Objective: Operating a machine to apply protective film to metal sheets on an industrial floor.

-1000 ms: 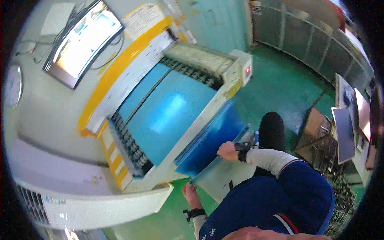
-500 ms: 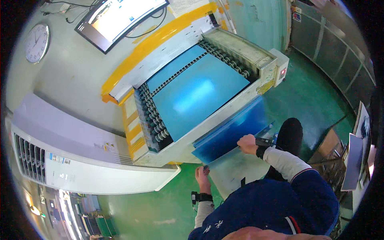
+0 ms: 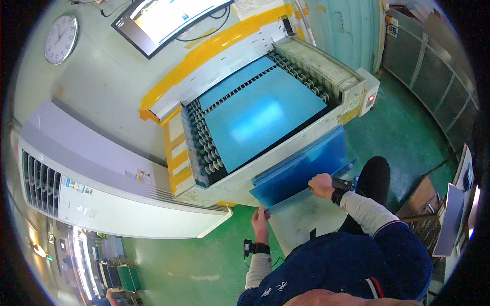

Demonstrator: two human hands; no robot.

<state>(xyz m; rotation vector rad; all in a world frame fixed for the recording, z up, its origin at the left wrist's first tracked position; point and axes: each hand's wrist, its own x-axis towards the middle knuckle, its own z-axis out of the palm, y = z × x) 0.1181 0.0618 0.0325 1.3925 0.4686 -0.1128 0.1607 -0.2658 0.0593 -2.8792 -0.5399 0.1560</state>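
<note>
My left hand [image 3: 261, 222] is closed on the near left corner of a thin, bluish, see-through sheet [image 3: 290, 200]. Further right, my right hand [image 3: 321, 185] grips the same sheet along its upper edge. Just beyond it, several blue sheets [image 3: 306, 166] lean upright against the front of a roller machine [image 3: 240, 179]. Lying flat on the machine's rollers is a large, shiny light-blue sheet [image 3: 265, 120], with another blue sheet [image 3: 235, 84] behind it across a strip of rollers. Both wrists carry dark straps with small devices.
A white air conditioner [image 3: 148, 214] stands left of the machine. A pale board [image 3: 306, 222] lies below my hands on the green floor [image 3: 194, 265]. Panels [image 3: 449, 219] lean at the right, near a metal-framed partition [image 3: 429, 66]. A screen [image 3: 163, 23] hangs above the machine.
The whole view has shifted slightly, so the machine sits a little further right in the picture. Both hands keep their hold on the sheet, which has hardly moved against the leaning stack.
</note>
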